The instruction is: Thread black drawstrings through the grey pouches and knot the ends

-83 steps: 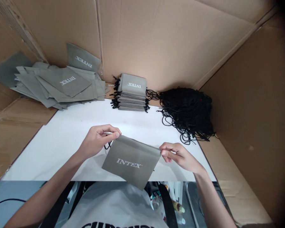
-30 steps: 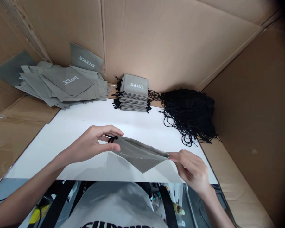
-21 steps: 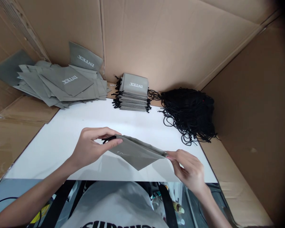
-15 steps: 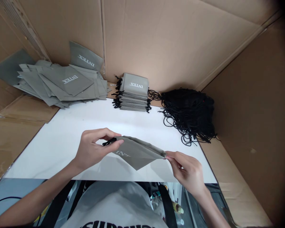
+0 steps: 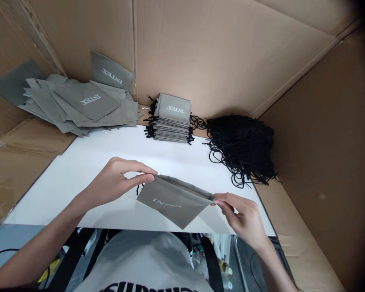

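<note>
Between my two hands a grey drawstring pouch (image 5: 176, 202) with white lettering hangs above the white table. My left hand (image 5: 121, 178) pinches its upper left corner between thumb and fingers. A short black cord end (image 5: 138, 188) sticks out just below those fingertips. At the upper right corner, my right hand (image 5: 241, 213) grips the pouch with its fingertips; whether a cord is also in them I cannot tell. The pouch's top edge is stretched between both hands, slightly gaping, and its lower corner points down toward me.
A neat stack of corded pouches (image 5: 173, 121) stands at the back centre. Loose grey pouches (image 5: 88, 105) are heaped at the back left. A tangle of black cords (image 5: 241, 146) lies at the right. Cardboard walls (image 5: 231, 52) surround the white table (image 5: 109, 146).
My left hand has shifted its pinch on the left corner, and the pouch now hangs lower with more of its front showing. My right hand stays at the right corner.
</note>
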`<act>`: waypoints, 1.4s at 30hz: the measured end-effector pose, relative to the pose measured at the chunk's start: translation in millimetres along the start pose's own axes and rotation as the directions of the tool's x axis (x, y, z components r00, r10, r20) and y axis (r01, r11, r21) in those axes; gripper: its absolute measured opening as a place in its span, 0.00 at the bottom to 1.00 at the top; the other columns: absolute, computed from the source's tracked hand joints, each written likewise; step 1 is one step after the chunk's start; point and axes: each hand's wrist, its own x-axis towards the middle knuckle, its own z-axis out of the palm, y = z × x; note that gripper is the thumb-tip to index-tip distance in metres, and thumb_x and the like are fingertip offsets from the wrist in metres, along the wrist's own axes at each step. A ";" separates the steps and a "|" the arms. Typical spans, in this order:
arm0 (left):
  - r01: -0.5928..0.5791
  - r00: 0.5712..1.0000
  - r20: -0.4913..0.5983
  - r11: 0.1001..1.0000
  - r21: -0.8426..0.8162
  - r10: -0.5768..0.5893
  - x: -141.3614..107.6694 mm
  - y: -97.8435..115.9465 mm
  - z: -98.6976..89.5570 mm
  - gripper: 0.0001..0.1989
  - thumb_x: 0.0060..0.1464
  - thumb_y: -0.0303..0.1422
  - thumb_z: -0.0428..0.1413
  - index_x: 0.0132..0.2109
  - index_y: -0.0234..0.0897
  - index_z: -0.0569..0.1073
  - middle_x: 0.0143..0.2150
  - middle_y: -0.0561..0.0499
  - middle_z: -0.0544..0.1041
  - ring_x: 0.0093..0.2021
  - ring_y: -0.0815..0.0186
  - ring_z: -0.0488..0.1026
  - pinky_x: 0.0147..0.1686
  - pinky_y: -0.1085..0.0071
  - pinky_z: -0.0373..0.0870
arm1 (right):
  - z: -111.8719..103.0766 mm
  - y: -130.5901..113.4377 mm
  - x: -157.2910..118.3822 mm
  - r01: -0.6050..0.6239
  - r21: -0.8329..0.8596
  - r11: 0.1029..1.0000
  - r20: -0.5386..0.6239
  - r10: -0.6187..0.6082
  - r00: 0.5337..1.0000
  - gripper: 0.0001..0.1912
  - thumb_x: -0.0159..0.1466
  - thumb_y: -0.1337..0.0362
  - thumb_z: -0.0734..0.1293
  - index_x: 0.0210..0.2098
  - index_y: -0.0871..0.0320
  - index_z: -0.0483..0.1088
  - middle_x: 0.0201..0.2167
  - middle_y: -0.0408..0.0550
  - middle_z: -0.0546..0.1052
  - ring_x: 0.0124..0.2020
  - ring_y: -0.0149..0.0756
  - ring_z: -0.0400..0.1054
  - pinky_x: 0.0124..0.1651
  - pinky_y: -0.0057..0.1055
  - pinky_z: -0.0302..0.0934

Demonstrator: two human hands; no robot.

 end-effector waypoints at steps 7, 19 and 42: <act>-0.060 0.994 -0.094 0.998 0.029 0.063 -2.4 2.8 5.0 0.08 0.60 0.36 0.58 0.33 0.41 0.79 0.45 0.52 0.81 0.47 0.63 0.77 0.45 0.73 0.72 | -0.4 3.3 -0.5 0.127 -0.033 0.991 0.101 -0.123 0.987 0.13 0.68 0.75 0.57 0.37 0.57 0.72 0.24 0.45 0.76 0.22 0.32 0.68 0.27 0.27 0.60; 0.162 0.985 -0.034 0.977 -0.139 -0.168 3.6 -5.7 -3.4 0.10 0.57 0.40 0.60 0.34 0.39 0.79 0.38 0.51 0.81 0.38 0.65 0.76 0.39 0.73 0.72 | -16.1 14.8 -7.3 -0.445 0.283 0.849 0.394 0.321 0.862 0.16 0.70 0.57 0.61 0.30 0.57 0.72 0.25 0.44 0.75 0.24 0.31 0.64 0.29 0.28 0.57; 0.242 0.970 0.014 0.970 -0.008 -0.242 5.5 -36.5 -4.7 0.14 0.58 0.46 0.56 0.37 0.42 0.80 0.39 0.53 0.82 0.41 0.62 0.77 0.42 0.71 0.71 | 1.6 42.8 0.2 -0.684 0.536 0.495 0.426 0.541 0.725 0.17 0.60 0.54 0.65 0.21 0.58 0.62 0.19 0.38 0.53 0.22 0.28 0.41 0.28 0.32 0.35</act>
